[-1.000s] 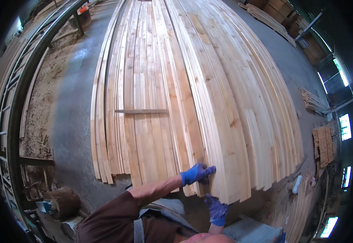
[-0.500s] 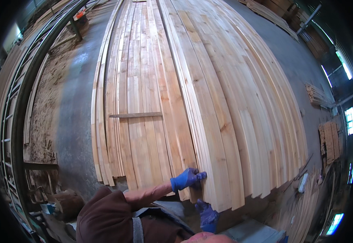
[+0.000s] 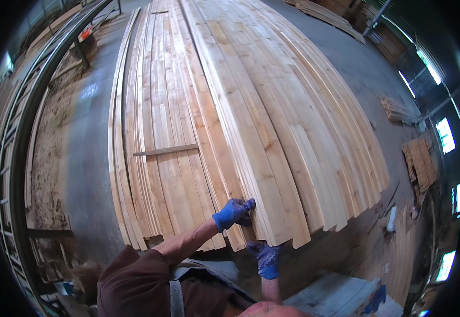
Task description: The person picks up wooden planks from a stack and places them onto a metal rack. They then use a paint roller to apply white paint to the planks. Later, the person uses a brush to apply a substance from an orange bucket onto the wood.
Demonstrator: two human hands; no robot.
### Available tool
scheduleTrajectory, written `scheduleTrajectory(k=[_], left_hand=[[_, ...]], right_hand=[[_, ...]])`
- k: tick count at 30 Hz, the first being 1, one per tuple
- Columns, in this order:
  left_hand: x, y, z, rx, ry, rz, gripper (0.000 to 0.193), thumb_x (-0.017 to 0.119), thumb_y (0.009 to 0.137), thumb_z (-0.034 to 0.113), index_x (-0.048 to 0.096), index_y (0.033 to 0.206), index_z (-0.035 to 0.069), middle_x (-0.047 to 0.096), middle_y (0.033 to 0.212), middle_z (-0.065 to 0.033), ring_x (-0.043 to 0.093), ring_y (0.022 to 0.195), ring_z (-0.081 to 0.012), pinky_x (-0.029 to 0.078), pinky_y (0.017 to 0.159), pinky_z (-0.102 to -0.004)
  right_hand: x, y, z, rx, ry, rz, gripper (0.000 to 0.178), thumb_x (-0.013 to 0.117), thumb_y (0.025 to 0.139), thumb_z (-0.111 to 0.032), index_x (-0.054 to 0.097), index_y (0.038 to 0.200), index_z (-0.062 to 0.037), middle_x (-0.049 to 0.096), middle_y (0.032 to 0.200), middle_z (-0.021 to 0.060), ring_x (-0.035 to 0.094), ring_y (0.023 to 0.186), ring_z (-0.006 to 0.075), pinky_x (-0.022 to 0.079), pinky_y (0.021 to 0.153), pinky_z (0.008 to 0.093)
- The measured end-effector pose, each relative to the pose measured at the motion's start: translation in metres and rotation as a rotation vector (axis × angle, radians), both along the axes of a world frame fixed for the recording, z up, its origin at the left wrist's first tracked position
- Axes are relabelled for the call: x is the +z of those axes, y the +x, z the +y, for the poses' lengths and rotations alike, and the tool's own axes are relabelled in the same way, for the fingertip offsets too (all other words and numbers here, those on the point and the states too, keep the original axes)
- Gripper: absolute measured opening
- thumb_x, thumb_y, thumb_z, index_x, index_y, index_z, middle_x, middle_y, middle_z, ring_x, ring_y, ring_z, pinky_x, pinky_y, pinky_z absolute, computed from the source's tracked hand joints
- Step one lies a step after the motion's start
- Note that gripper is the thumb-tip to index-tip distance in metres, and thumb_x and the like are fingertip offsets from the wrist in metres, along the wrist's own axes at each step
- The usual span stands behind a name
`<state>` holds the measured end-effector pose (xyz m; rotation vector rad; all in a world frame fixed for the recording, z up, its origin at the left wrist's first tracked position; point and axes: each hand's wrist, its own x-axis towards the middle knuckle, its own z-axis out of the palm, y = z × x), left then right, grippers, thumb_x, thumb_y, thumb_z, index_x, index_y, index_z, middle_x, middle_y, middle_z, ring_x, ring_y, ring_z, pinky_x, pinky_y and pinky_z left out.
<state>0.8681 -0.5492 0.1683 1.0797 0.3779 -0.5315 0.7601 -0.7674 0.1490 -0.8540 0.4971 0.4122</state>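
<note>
Long pale wooden boards lie side by side in stacked rows, running away from me. In its blue glove, my left hand is closed on the left edge of a raised stack, close to the near end. My right hand, gloved in blue as well, is at the near end of that stack, fingers curled against the board ends from below. Its fingertips are partly hidden by the wood. To the left, a thin dark wooden strip lies crosswise over the lower boards.
A metal frame with rungs runs along the left, beside a heap of sawdust. Grey floor borders the boards. Smaller wood stacks lie at the right, and a grey flat surface stands near my right arm.
The view has turned slightly, so the boards appear shifted up and left. My right hand and wrist show more fully at the board ends. My left hand keeps its place on the stack edge.
</note>
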Motion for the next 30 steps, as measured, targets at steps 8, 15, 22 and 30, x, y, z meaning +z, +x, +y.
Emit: scheduleTrajectory(k=[8, 15, 22, 30], left_hand=[[0.027, -0.003, 0.001, -0.002, 0.009, -0.079, 0.053, 0.063, 0.088, 0.054, 0.059, 0.083, 0.001, 0.059, 0.067, -0.0072, 0.066, 0.058, -0.0194, 0.057, 0.055, -0.0331], [0.009, -0.001, 0.008, -0.017, 0.033, -0.021, 0.054, 0.064, 0.089, 0.050, 0.063, 0.092, -0.003, 0.066, 0.073, -0.0117, 0.070, 0.066, -0.0230, 0.059, 0.059, -0.0344], [0.014, 0.038, 0.042, 0.071, 0.167, -0.044, 0.056, 0.057, 0.091, 0.055, 0.062, 0.095, -0.001, 0.060, 0.071, -0.0058, 0.065, 0.059, -0.0175, 0.058, 0.058, -0.0332], [0.008, 0.045, 0.041, 0.051, 0.197, -0.112, 0.066, 0.056, 0.088, 0.063, 0.062, 0.102, -0.002, 0.060, 0.075, -0.0083, 0.064, 0.058, -0.0180, 0.056, 0.057, -0.0335]], right_hand=[[-0.011, 0.002, -0.018, 0.033, -0.028, -0.028, 0.080, 0.029, 0.093, -0.067, 0.054, 0.122, 0.0028, 0.069, 0.087, 0.0258, 0.068, 0.073, 0.0392, 0.058, 0.072, 0.0501], [-0.017, -0.006, -0.001, 0.106, -0.022, 0.002, 0.089, 0.027, 0.088, -0.074, 0.056, 0.114, 0.0061, 0.067, 0.092, 0.0306, 0.066, 0.081, 0.0448, 0.055, 0.079, 0.0532], [-0.005, 0.055, 0.033, 0.342, -0.069, -0.234, 0.081, 0.038, 0.089, -0.068, 0.064, 0.103, 0.0079, 0.067, 0.095, 0.0312, 0.069, 0.080, 0.0394, 0.058, 0.080, 0.0477], [-0.019, 0.067, 0.027, 0.254, -0.171, -0.247, 0.078, 0.041, 0.092, -0.066, 0.054, 0.122, 0.0047, 0.064, 0.113, 0.0248, 0.069, 0.085, 0.0346, 0.058, 0.078, 0.0447]])
